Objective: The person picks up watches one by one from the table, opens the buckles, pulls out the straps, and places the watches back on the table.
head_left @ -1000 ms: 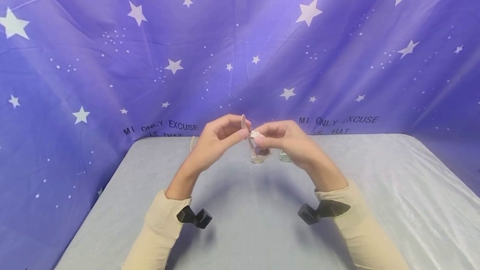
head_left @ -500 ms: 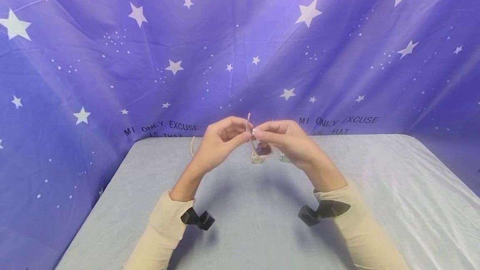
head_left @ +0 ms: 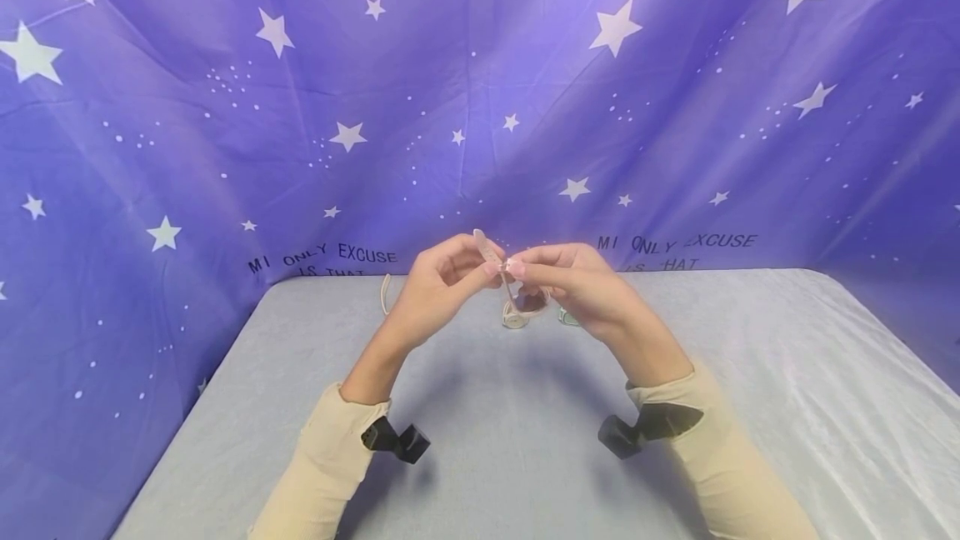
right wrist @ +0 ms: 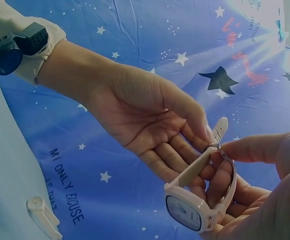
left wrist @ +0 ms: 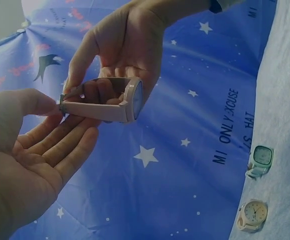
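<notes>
A pale pink wristwatch (right wrist: 184,212) is held in the air between both hands, its strap bent into a loop. Thumb and finger of my left hand (head_left: 442,286) pinch the strap close to the metal buckle (left wrist: 62,103). From the other side my right hand (head_left: 585,283) pinches the strap at the same buckle. The free strap end (right wrist: 220,128) sticks out past the buckle in the right wrist view. The watch case hangs below the fingers in the head view, its dark strap inside showing. Fingertips partly cover the buckle.
On the grey cloth-covered table (head_left: 510,457), a cream watch (left wrist: 253,214) and a green watch (left wrist: 261,157) lie beyond the hands. Another pale watch (right wrist: 44,216) lies to the left. A purple star-patterned curtain (head_left: 480,107) hangs behind the table's far edge.
The free strap end has turned from upright, through edge-on, to leaning left. My left hand has shifted slightly right, closer to the right. The right hand stays nearly in place.
</notes>
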Motion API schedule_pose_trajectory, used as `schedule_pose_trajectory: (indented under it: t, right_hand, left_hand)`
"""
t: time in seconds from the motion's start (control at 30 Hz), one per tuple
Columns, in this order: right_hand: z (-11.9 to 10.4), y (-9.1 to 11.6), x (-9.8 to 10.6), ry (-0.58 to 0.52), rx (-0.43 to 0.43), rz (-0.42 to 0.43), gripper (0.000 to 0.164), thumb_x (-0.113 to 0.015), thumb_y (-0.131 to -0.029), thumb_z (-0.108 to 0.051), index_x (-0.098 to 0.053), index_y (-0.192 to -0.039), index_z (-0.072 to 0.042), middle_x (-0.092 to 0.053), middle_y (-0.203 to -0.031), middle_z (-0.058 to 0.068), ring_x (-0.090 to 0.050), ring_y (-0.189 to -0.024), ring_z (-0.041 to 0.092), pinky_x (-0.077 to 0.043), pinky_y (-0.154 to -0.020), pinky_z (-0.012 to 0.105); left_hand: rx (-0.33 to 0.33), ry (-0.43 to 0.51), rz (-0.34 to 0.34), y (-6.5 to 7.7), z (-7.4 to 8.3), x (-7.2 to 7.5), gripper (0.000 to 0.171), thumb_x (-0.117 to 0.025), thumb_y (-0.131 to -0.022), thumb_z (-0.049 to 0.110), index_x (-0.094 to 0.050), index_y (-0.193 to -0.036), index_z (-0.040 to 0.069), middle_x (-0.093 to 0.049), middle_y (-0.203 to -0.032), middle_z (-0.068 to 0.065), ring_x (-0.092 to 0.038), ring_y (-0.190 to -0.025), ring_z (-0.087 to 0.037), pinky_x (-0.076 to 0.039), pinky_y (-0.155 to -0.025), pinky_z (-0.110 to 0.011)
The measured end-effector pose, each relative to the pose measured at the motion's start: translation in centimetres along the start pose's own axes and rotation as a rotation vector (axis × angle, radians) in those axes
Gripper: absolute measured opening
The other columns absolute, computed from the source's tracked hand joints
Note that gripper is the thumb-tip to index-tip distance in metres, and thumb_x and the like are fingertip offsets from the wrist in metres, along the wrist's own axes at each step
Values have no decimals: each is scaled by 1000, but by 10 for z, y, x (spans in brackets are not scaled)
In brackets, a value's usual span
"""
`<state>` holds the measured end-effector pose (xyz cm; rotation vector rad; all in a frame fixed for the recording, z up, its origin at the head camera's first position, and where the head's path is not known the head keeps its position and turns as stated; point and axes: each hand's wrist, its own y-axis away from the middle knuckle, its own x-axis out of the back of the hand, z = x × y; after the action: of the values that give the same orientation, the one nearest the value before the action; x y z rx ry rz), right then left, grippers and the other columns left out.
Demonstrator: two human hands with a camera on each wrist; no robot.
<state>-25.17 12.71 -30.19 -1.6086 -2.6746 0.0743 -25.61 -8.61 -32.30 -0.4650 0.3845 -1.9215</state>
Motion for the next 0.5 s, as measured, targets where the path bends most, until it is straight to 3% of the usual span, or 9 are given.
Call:
schedule_pose_trajectory:
  t: [0.2,0.4,0.5]
  right_hand:
    - [1,-1,-1,-9,-22,22,22,-61,-97,-6,-77,-91,-21,-75,-90,-6,-65,-83,13,-47,-94,36]
    - [3,-2,-1,-32,-28,30,29,-59,-98,-7,-78,-85,-24,-67,-76,-9,-62,-85,14,-33,-105,44]
    - [3,-2,-1,-46,-27,27,31,-58,-98,-6,-78,-84,-25,-66,-74,-9,-62,-83,14,-32,-104,44]
  left_hand:
    - [-43,-41,-9,0,-2,0,19,-63,-98,0,-65,-115,-7,-71,-115,-22,-73,-101,-24,-61,-93,-38]
    - [-75,-97,3,0,-2,-2,17,-65,-97,0,-66,-113,-4,-72,-114,-19,-73,-102,-25,-61,-94,-36]
    - [-77,-83,-7,0,-2,-2,17,-64,-97,0,-65,-114,-5,-72,-114,-20,-73,-101,-22,-61,-93,-37]
